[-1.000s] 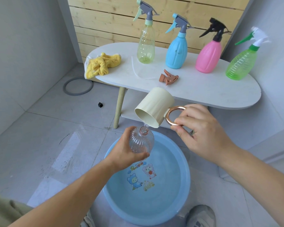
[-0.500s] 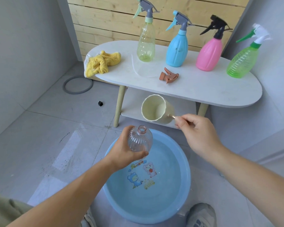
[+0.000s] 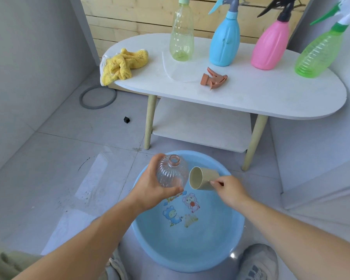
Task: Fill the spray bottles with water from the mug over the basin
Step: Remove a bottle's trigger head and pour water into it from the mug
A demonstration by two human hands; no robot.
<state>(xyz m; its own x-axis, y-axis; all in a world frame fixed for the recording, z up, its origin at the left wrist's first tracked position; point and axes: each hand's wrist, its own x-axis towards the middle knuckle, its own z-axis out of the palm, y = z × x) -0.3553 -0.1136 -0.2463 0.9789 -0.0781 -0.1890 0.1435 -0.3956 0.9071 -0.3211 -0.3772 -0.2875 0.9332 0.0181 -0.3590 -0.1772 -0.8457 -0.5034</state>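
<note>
My left hand (image 3: 152, 189) grips a clear ribbed bottle (image 3: 171, 173) with an open copper-coloured neck, held above the blue basin (image 3: 235, 235), which holds water. My right hand (image 3: 229, 190) holds the cream mug (image 3: 202, 178) by its handle, tipped on its side just right of the bottle with its mouth facing left, low over the water. An orange spray head (image 3: 212, 78) lies loose on the white table (image 3: 261, 98). Several capped spray bottles stand there: yellow-green (image 3: 181, 35), blue (image 3: 224, 40), pink (image 3: 270, 45) and green (image 3: 316, 54).
A yellow cloth (image 3: 121, 64) lies on the table's left end. A grey ring (image 3: 98, 97) and a small black piece (image 3: 126, 119) lie on the tiled floor. My shoes (image 3: 258, 261) flank the basin's near rim. A shelf sits under the table.
The mug stopped pouring into the bottle, swung away and came down to the right of the bottle, close to the water. The bottle stayed in my left hand.
</note>
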